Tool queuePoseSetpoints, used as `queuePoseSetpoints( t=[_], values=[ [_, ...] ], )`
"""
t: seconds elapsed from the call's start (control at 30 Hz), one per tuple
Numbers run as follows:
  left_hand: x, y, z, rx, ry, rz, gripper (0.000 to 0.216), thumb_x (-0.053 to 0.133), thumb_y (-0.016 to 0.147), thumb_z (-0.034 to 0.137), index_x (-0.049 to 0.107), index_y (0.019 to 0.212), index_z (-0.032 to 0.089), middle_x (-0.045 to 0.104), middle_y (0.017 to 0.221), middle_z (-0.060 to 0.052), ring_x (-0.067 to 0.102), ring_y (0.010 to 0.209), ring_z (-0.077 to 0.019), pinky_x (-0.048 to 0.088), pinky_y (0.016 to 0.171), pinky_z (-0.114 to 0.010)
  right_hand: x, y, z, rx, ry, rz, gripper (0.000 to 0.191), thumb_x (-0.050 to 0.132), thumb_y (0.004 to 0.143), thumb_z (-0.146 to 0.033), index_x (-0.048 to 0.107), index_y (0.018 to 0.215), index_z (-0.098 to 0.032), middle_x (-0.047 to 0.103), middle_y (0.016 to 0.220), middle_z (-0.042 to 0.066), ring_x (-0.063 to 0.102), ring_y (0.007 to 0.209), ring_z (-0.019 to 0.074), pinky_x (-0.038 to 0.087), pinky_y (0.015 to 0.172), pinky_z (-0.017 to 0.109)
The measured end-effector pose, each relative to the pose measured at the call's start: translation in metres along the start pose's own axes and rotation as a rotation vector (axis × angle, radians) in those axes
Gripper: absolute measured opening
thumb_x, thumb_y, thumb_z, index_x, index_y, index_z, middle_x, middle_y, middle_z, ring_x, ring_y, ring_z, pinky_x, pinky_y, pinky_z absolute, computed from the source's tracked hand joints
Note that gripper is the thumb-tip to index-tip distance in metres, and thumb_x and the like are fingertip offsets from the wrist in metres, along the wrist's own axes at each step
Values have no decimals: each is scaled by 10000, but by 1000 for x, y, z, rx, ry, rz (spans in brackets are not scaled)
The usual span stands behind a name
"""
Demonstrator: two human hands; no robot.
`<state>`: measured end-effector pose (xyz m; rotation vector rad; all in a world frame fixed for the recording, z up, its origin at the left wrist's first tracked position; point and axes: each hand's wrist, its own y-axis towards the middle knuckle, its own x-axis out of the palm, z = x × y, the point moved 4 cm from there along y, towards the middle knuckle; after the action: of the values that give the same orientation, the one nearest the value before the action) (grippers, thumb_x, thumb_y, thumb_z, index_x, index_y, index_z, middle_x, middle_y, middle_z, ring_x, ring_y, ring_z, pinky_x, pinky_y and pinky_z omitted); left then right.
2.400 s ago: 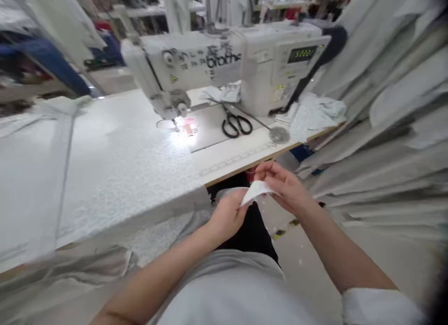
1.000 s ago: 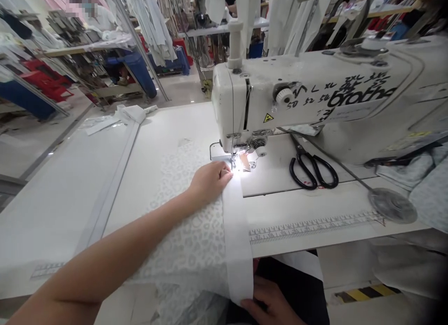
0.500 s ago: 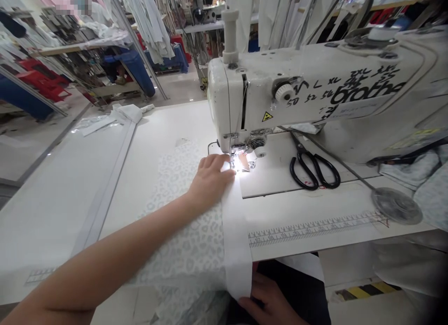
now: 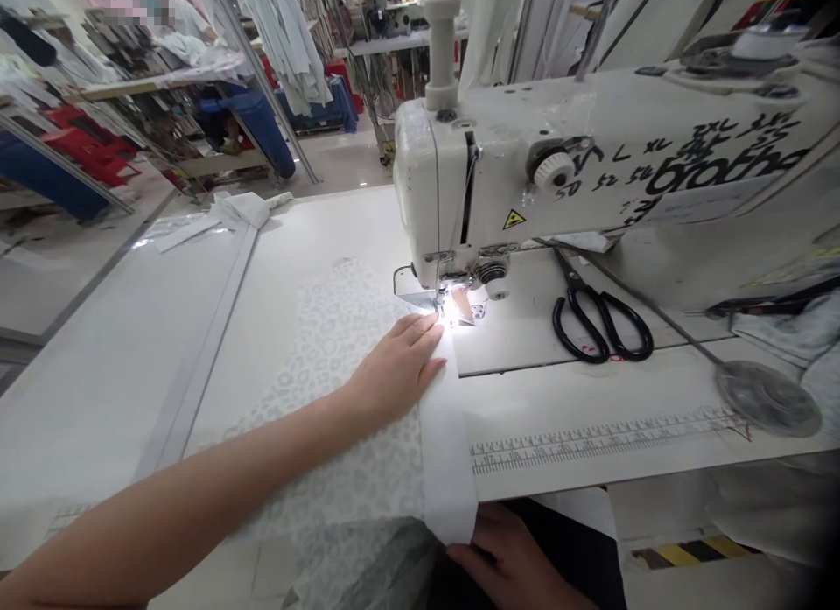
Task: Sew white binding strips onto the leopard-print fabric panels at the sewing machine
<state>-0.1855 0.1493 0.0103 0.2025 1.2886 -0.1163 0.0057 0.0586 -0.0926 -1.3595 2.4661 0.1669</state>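
Note:
My left hand [image 4: 395,368] lies flat with fingers stretched out on the pale leopard-print fabric [image 4: 334,391], fingertips just short of the lit presser foot [image 4: 452,305] of the white sewing machine [image 4: 591,172]. A plain white band [image 4: 446,444] runs along the fabric's right edge from the needle down over the table's front edge. My right hand [image 4: 508,562] is below the table edge, fingers closed on the band's lower end.
Black scissors [image 4: 600,317] lie on the machine bed to the right of the needle. A round metal disc on a rod [image 4: 767,398] rests near a printed ruler [image 4: 604,437]. Folded white cloth [image 4: 229,214] sits at the table's far left. Racks of garments stand behind.
The patterned fabric has advanced further past the needle. My left hand has slid slightly back toward me and flattened. My right hand still grips the band's lower end.

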Motion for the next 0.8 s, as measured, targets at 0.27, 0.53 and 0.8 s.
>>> queuePoseSetpoints(
  t=[0.27,0.53,0.8],
  values=[
    [-2,8,-8,12,-21,27,369,389,919,287,467,1255,155,469,1345,-91,354,1272,-238,337,1061,-425,-3,7,6,25,-77,-19,187,531,848,-208,693,936,-235,708,951,29,630,927,231,473,819,331],
    [-4,9,-10,28,-26,23,359,389,915,276,453,1247,154,471,1331,-99,357,1269,-242,337,1067,-435,-6,4,4,2,-135,6,236,509,862,-198,671,1024,-248,691,1027,46,615,981,243,481,860,358],
    [0,-19,9,-28,-83,-28,292,403,899,296,426,1176,207,404,1371,-118,316,1309,-281,364,1025,-518,-8,-6,-8,-163,-194,70,250,504,865,-193,653,1059,-246,680,999,67,627,906,215,523,779,302]
  ],
)
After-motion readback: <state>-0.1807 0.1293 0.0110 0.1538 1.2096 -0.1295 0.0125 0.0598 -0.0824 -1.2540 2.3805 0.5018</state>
